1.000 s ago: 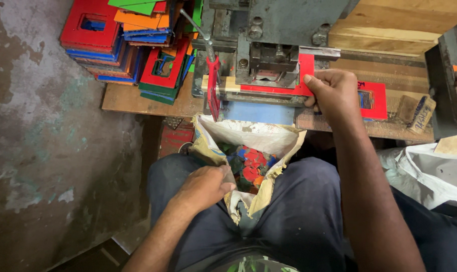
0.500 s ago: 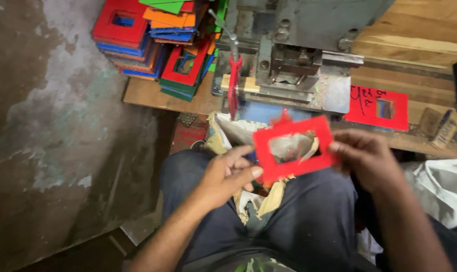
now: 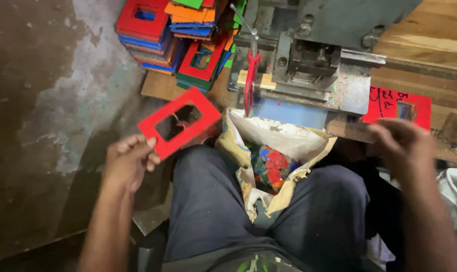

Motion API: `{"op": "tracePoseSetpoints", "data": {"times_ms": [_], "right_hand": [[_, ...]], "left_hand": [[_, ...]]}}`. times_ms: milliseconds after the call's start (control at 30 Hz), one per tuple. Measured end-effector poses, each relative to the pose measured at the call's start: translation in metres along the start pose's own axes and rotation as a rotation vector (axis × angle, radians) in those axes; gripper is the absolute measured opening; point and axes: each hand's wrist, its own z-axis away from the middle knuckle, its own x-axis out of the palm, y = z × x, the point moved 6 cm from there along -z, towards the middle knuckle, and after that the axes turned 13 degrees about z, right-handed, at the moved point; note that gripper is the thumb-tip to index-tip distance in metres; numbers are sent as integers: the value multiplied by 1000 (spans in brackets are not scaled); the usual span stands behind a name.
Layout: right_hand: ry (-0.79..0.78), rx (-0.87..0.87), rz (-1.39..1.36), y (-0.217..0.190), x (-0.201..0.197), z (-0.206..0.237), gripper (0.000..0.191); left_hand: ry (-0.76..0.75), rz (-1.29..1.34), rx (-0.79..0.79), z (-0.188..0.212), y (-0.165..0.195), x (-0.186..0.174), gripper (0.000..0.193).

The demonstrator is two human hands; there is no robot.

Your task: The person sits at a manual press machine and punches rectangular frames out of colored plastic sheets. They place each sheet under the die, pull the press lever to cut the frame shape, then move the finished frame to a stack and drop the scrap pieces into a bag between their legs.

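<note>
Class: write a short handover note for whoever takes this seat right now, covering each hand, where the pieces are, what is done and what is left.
Left hand: holds a red frame with a rectangular cut-out, out to the left.
Right hand: empty, blurred, near the red sheet by the press.
Done: that frame is punched; scraps lie in the bag.
Left: stacked coloured frames sit beyond; the press bed looks empty.

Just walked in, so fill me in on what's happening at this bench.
A seated person works in front of a grey metal punching press mounted on a wooden bench. The left hand holds a flat red plastic frame with a rectangular cut-out out to the side, near stacks of coloured plastic frames. The right hand is empty, open and blurred, close to another red frame lying on the bench. Between the knees, an open sack holds coloured offcuts.
</note>
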Motion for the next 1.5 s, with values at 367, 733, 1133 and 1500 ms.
{"op": "tracePoseSetpoints", "data": {"times_ms": [367, 733, 1133, 1500], "right_hand": [[237, 97, 784, 125, -14, -93, 57], [351, 34, 758, 134, -27, -95, 36], [139, 296, -418, 60, -87, -28, 9], [-52, 53, -709, 33, -16, -64, 20]], "left_hand": [[114, 255, 74, -156, -44, 54, 11], [100, 215, 69, -193, -52, 116, 5], [-620, -854, -405, -69, -41, 202, 22], [-850, -1182, 653, 56, -41, 383, 73]]}}
